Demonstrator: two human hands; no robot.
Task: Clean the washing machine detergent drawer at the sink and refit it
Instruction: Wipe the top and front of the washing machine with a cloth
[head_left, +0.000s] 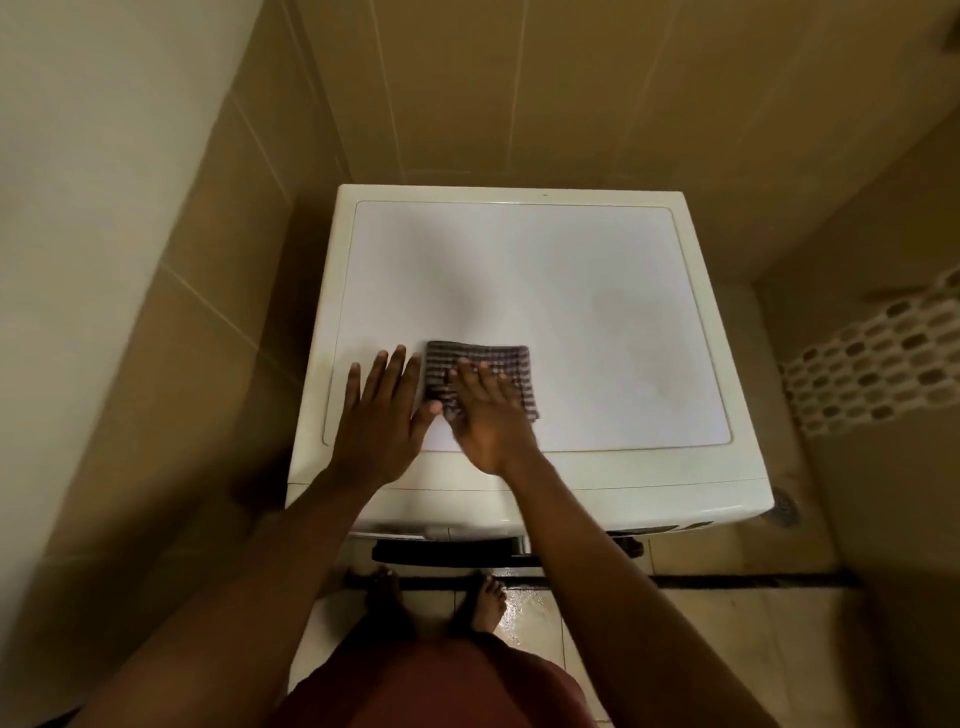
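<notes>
**Checked cloth flat on the washer lid**

Checked dark cloth (478, 376) lay folded on the white washing machine top (571, 312), near the front edge. Our right hand (485, 415) pressed it flat, fingers extended, gripping nothing. Our left hand (382, 410) rested spread and empty just beside it, thumb touching the cloth's edge. We could not make out the detergent drawer itself. We judged it best to keep the cloth squared and smooth.

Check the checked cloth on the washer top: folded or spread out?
Folded: the checked cloth lies as a compact square pad, right hand flat on it.
</notes>
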